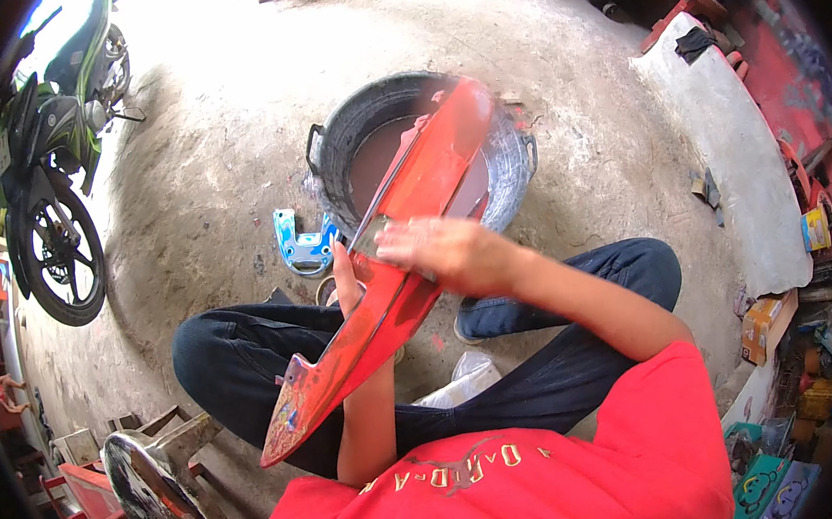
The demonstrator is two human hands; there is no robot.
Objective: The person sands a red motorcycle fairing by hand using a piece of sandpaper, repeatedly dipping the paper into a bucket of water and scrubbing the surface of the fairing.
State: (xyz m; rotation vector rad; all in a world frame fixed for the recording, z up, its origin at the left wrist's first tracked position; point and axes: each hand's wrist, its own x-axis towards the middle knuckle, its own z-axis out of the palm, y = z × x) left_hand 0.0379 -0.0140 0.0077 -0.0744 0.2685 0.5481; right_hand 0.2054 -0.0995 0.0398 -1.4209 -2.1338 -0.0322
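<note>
A long red motorcycle body panel [436, 157] lies slantwise over my lap, its far end above a black tub [342, 134] of murky brownish water. My left hand [346, 282] supports it from below; the thumb comes up round the edge, and the other fingers are hidden behind the panel. On the panel's upper face presses my right hand [444, 250], slightly blurred, its fingers close together. A greyish patch shows by those fingertips; whether it is a thin sheet under them I cannot make out. The panel's near tip is scuffed and patchy.
A blue-and-white plastic part [303, 243] rests on the concrete floor left of the tub. A green-black motorcycle [58, 178] stands at the far left. A long whitish panel [717, 142] lies on the right, near a cardboard box [766, 327]. A clear plastic bag [463, 380] sits between my legs.
</note>
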